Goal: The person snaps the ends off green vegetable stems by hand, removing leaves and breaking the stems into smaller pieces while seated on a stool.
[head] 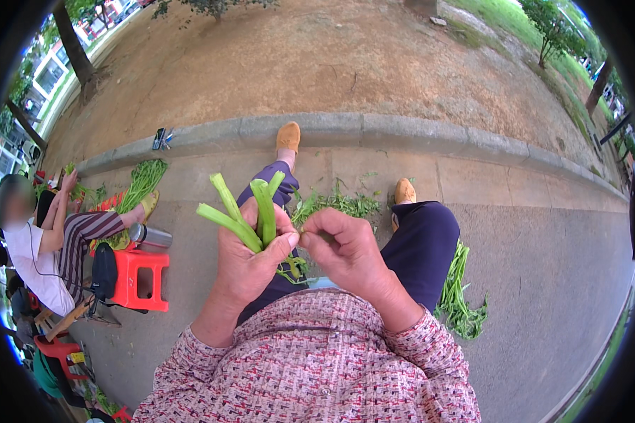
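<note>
Several thick green vegetable stems [243, 219] stand up from my left hand [254, 254], which is closed around them, their cut ends pointing away from me. Thin leafy tips hang below that fist. My right hand [344, 251] is beside it, thumb and forefinger pinched together and meeting the left thumb tip; a tiny greenish bit shows between them, too small to name. On the ground between my feet lies a heap of leafy greens [344, 203]. A bunch of long-stemmed greens [457, 296] rests on the pavement right of my knee.
A stone kerb [307, 129] runs beyond my feet, with bare soil past it. At left a person sits near a red plastic stool [140, 280], a metal flask [151, 236] and a pile of green stems [143, 182]. Small dark items [161, 139] lie on the kerb.
</note>
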`<state>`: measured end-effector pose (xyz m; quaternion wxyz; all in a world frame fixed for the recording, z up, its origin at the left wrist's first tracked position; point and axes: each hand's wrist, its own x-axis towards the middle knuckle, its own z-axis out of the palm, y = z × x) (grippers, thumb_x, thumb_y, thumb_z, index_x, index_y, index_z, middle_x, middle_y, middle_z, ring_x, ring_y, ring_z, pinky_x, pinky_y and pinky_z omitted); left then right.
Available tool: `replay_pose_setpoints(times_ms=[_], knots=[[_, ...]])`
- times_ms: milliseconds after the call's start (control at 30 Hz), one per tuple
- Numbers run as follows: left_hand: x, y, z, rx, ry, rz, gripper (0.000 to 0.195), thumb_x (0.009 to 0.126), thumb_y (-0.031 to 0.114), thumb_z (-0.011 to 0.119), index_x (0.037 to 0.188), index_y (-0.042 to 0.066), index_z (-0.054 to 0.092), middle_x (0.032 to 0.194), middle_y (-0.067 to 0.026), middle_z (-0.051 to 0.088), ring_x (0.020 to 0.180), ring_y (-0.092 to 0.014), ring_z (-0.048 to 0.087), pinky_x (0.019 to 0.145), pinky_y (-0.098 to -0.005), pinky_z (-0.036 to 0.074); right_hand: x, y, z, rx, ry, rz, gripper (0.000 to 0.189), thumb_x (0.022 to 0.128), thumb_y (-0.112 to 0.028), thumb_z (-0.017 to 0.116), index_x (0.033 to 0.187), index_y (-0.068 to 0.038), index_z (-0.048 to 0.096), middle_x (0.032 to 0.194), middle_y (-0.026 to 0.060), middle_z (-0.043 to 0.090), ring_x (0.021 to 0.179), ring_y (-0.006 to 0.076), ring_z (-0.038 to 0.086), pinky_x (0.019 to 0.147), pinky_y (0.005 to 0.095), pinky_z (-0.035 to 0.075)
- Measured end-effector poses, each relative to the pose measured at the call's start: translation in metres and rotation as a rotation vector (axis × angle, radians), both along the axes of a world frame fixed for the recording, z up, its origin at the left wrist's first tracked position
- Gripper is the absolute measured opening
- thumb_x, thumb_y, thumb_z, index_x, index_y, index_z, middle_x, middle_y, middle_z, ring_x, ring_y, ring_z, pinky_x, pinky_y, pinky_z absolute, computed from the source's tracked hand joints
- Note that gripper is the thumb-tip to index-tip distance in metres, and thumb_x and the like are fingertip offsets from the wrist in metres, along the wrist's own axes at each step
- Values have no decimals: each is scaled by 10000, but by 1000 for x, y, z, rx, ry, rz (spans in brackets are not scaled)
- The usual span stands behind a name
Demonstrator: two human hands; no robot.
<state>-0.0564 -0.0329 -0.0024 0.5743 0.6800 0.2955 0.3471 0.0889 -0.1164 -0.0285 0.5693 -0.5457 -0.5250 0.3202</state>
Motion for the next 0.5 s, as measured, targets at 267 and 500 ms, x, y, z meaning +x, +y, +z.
replay_pose_setpoints(times_ms=[267,500], knots=[[0,-1,0,44,-23,117,160,709,-23,649,835,34,569,714,-15,584,581,-66,513,527,-218,405,-5,11,-17,75,-447,-339,88,774,-19,586,798,-22,501,676,137,530,630,291,542,575,379,445],[-2,12,2,-196,-214,101,226,744,-43,658,926,28,545,759,-114,647,555,-107,574,460,-199,438,9,4,-36,-108,470,-75,76,842,-56,535,793,-9,568,797,36,645,622,39,469,570,194,396]])
